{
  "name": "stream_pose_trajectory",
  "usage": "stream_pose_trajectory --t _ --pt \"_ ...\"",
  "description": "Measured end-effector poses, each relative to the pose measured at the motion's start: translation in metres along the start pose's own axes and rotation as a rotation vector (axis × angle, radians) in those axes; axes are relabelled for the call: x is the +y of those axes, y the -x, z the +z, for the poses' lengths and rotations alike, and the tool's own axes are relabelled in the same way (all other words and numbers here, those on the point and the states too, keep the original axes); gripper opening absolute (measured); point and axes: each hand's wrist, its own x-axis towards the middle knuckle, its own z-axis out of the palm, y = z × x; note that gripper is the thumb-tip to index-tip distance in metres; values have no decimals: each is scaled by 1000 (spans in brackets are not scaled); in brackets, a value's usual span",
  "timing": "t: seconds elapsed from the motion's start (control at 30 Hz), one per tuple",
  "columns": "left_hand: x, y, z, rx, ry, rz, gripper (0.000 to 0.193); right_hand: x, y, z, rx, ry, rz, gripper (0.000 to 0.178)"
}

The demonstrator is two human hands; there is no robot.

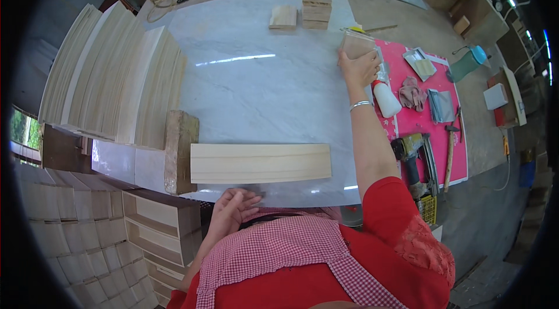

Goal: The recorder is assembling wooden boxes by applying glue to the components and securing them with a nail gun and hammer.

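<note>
A pale wooden board point(260, 163) lies lengthwise along the near edge of the white marble-look tabletop point(244, 93). My left hand point(232, 211) is just off that edge, below the board, its fingers loosely bent and holding nothing that I can see. Stretched out to the far right, my right hand point(360, 66) grips a light brown wooden block point(357, 44). A white bottle with a red cap point(385, 98) lies close to my right wrist.
Stacked boards point(110, 70) stand at left behind a thick wooden block point(181, 152). A pile of wood pieces point(317, 3) rises at the back. The pink sheet point(428, 122) carries a nail gun point(412, 160), a hammer point(450, 157) and a cloth point(412, 94). Beyond stands a green bottle point(467, 64).
</note>
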Motion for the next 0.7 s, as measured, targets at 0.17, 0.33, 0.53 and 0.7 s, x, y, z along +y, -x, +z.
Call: stream_pose_trajectory --t 0.17,0.33,0.53,0.7 --pt "11 -4 24 -333 -659 -6 28 40 0 -26 70 -292 -181 91" --pt "20 -61 94 -415 -1527 930 64 104 85 -93 -467 -829 -350 94" --pt "4 -132 156 -351 -2038 928 94 163 150 -146 -699 -741 -428 94" --pt "-7 -130 156 -414 -2165 925 92 164 158 -150 -776 -750 -443 96"
